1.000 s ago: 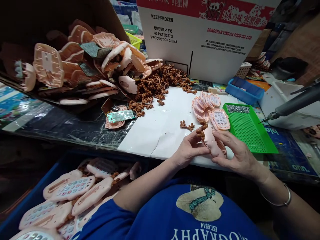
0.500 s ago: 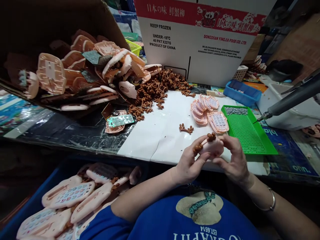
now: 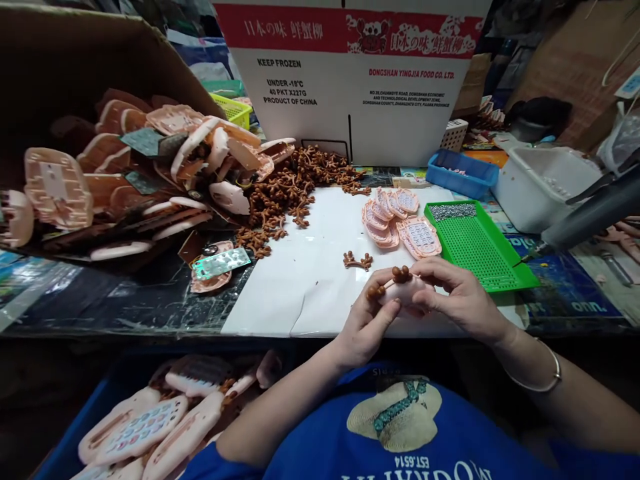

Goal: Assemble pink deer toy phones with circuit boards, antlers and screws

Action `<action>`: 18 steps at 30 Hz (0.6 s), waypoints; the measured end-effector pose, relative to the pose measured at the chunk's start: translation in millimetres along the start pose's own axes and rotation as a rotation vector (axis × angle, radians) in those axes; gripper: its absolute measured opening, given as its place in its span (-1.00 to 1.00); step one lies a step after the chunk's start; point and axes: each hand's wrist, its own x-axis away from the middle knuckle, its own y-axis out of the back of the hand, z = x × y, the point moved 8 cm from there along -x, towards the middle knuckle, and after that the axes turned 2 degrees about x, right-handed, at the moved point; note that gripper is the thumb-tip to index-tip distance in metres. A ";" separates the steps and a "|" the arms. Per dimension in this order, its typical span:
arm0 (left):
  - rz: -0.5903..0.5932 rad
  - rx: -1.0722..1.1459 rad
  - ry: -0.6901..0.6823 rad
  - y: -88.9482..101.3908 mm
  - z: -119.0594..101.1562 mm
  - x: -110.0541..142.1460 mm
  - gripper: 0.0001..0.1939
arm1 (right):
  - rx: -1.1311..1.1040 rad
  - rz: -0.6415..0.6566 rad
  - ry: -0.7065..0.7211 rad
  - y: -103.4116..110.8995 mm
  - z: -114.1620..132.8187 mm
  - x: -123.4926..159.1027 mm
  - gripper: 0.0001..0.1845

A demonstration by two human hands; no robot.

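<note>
Both of your hands are clamping the pink shell [image 3: 404, 292] between them, just above the front edge of the desk [image 3: 135, 303], right of its middle: your left hand [image 3: 367, 323] is pinching the near side and the end with the brown antlers [image 3: 401, 274], while your right hand [image 3: 457, 300] is wrapping its other end. Your fingers are hiding the seam, so you cannot tell from here whether the halves are meeting evenly; if an antler is sitting crooked, squeezing could pinch it or leave a gap. Because the shell is hovering so near the front edge, a slipping thumb could be sending it into your lap rather than onto the white sheet [image 3: 320, 267]. The loose antler piece [image 3: 358, 261] is lying just beyond your left hand, where your knuckles could be knocking it away. The stacked pink plates [image 3: 419, 239] are leaning on one another beyond your right hand, so a brush from your fingers could be toppling them. Farther right, the screwdriver [image 3: 575, 223] is slanting down toward the right side of the green tray [image 3: 467, 257]; a careless elbow or wrist could be bumping the tray and scattering the screws [image 3: 453, 211] lying at its far end.
</note>
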 end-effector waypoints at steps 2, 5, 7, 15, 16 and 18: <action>-0.013 0.068 0.046 0.5 4.4 0.8 -0.68 | -0.011 -0.008 -0.013 -0.3 1.2 1.3 -0.77; -0.079 0.134 0.132 4.0 16.2 4.5 -0.71 | 0.013 -0.072 0.037 2.2 6.3 3.5 -0.81; -0.124 0.177 0.192 6.1 25.4 7.3 -0.70 | 0.016 -0.098 0.041 3.1 5.6 3.8 -0.82; -0.225 0.359 0.366 5.8 49.7 14.2 -0.65 | -0.035 -0.034 -0.063 -0.9 -4.6 0.4 -0.74; -0.228 0.351 0.362 5.8 49.6 14.6 -0.65 | -0.013 -0.048 -0.032 0.2 -0.9 0.3 -0.78; -0.239 0.314 0.340 6.8 47.6 15.1 -0.66 | 0.012 -0.078 0.031 2.2 6.1 0.2 -0.83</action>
